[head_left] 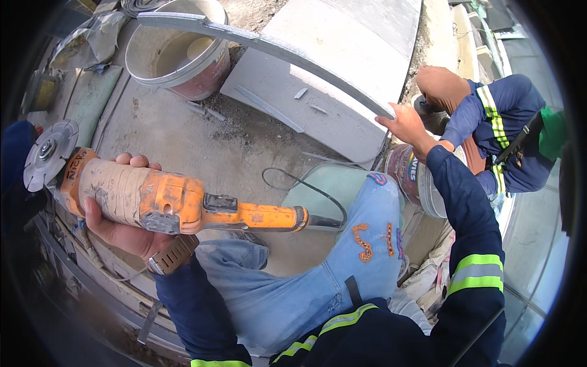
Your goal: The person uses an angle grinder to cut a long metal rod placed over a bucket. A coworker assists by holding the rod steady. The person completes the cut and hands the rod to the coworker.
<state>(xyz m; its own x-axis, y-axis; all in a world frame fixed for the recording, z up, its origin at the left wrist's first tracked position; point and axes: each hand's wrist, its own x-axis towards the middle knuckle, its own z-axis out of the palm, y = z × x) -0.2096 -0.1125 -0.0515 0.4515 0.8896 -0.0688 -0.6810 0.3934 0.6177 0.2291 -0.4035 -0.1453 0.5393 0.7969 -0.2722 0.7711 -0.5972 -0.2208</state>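
Observation:
An orange angle grinder (171,199) with tape wrapped round its body lies in my left hand (125,235), held up at the left. Its cutting disc (50,153) points away to the far left, touching nothing that I can see. My right hand (409,125) pinches the near right end of a long, narrow grey strip (287,56). From there the strip slants up and leftward, its far end over the rim of a dirty white bucket (177,79). A power cord runs from the grinder's handle past my bent leg.
Large grey slabs (361,30) lie ahead, with thin offcuts (269,109) on the lower one. Another paint bucket (419,177) stands beside my right forearm. Close by at the right, a co-worker (507,122) in a dark reflective jacket crouches. Pipes run along the left side.

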